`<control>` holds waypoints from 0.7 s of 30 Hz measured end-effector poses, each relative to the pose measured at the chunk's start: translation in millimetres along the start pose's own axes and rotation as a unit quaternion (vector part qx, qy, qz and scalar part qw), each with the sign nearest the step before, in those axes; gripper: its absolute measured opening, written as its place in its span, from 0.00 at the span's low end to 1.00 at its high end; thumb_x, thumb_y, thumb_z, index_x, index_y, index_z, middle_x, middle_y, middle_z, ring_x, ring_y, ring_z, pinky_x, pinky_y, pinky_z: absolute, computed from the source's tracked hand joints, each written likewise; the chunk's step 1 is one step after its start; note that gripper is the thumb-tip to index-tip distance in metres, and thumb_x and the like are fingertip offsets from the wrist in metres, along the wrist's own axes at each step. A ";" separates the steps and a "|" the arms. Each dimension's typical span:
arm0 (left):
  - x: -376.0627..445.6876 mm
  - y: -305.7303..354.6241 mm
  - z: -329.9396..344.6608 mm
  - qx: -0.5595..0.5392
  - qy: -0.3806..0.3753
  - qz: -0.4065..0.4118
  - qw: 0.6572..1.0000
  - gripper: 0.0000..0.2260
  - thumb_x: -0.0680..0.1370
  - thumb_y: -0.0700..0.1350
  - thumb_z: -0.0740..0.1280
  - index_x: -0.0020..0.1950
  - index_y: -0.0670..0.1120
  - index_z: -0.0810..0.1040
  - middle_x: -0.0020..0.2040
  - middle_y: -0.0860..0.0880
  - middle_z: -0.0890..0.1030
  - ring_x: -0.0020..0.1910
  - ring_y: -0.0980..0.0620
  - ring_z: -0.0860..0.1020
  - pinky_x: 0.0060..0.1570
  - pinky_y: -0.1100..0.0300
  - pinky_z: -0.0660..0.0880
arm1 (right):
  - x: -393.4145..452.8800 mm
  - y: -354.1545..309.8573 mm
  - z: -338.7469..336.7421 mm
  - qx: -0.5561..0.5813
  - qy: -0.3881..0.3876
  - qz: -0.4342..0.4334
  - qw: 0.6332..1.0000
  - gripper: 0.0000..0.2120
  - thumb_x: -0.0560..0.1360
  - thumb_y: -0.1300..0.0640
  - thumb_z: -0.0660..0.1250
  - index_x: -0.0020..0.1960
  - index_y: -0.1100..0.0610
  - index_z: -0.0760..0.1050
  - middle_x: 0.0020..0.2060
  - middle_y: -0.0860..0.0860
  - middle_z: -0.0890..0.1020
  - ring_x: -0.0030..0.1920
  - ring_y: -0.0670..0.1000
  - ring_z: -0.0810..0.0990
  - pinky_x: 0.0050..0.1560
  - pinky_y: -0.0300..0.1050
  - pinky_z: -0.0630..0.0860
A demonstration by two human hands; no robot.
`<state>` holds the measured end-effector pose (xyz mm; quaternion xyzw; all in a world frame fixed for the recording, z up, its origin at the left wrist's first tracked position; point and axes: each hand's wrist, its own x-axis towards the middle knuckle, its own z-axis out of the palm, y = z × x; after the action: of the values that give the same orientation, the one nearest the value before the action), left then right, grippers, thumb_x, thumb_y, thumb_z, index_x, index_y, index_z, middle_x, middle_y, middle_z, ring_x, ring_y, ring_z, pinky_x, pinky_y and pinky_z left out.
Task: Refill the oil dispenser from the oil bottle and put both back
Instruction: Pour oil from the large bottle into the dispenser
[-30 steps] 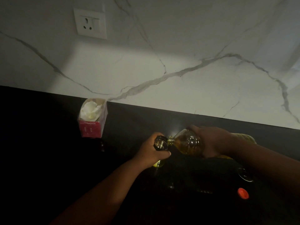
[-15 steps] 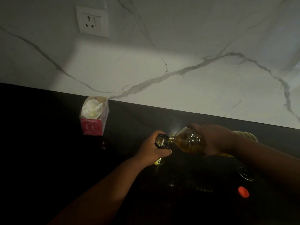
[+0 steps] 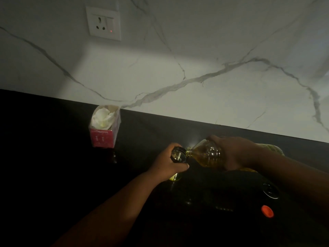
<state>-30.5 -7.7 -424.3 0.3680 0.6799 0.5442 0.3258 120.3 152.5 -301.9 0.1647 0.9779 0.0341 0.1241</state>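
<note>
A clear plastic oil bottle (image 3: 204, 155) with yellow oil lies tipped sideways, its mouth at the open top of the oil dispenser (image 3: 178, 156). My right hand (image 3: 235, 154) grips the bottle's body. My left hand (image 3: 169, 163) is wrapped round the dispenser, a small dark-necked glass container standing upright on the black counter (image 3: 53, 157); a little yellow-green shows at its base below my fingers. An orange cap (image 3: 267, 211) lies on the counter at the right, and a dark round lid (image 3: 270, 190) lies just behind it.
A pink box (image 3: 105, 129) with white tissue in it stands at the back of the counter, left of my hands. The marble wall (image 3: 195, 68) behind carries a white power socket (image 3: 104, 24). The scene is dim.
Both hands have stayed in the same pouring pose. The view has shifted a little, and the bottle looks tipped very slightly more.
</note>
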 end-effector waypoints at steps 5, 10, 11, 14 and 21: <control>0.8 -0.6 0.3 0.001 -0.003 0.003 1.000 0.25 0.67 0.42 0.78 0.55 0.64 0.71 0.55 0.51 0.79 0.53 0.51 0.80 0.56 0.48 0.79 | 1.3 2.0 1.0 -0.011 0.005 0.000 1.000 0.43 0.60 0.44 0.77 0.69 0.47 0.58 0.57 0.49 0.79 0.54 0.51 0.80 0.53 0.46 0.76; 1.4 -1.4 0.7 0.000 -0.006 -0.001 1.000 0.26 0.67 0.43 0.78 0.59 0.60 0.72 0.54 0.51 0.79 0.53 0.50 0.80 0.54 0.50 0.79 | 2.0 3.4 1.7 -0.008 0.003 -0.001 1.000 0.44 0.59 0.43 0.77 0.69 0.47 0.58 0.57 0.49 0.78 0.54 0.51 0.80 0.52 0.47 0.76; 1.5 -1.5 0.5 -0.001 -0.007 -0.002 1.000 0.27 0.67 0.43 0.78 0.60 0.59 0.72 0.54 0.51 0.79 0.53 0.51 0.80 0.54 0.51 0.79 | 2.2 3.2 1.5 -0.006 0.002 -0.001 1.000 0.44 0.59 0.43 0.76 0.69 0.46 0.58 0.57 0.49 0.78 0.54 0.51 0.80 0.52 0.47 0.76; 1.5 -1.6 0.0 -0.003 -0.011 -0.003 1.000 0.26 0.68 0.42 0.78 0.60 0.59 0.71 0.54 0.51 0.79 0.53 0.51 0.80 0.51 0.54 0.78 | 2.2 2.9 1.0 -0.006 0.001 -0.001 1.000 0.44 0.60 0.44 0.77 0.69 0.47 0.59 0.57 0.50 0.78 0.55 0.52 0.79 0.52 0.45 0.75; 1.2 -1.4 -0.2 -0.004 -0.012 0.001 1.000 0.25 0.68 0.42 0.77 0.59 0.59 0.72 0.54 0.51 0.79 0.53 0.50 0.80 0.51 0.54 0.78 | 1.7 3.2 1.9 0.003 0.002 -0.001 1.000 0.44 0.59 0.43 0.77 0.69 0.46 0.59 0.57 0.49 0.78 0.55 0.51 0.79 0.53 0.48 0.77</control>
<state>-31.4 -7.0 -425.7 0.3740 0.6735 0.5425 0.3351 120.2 156.1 -303.7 0.1642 0.9784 0.0312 0.1214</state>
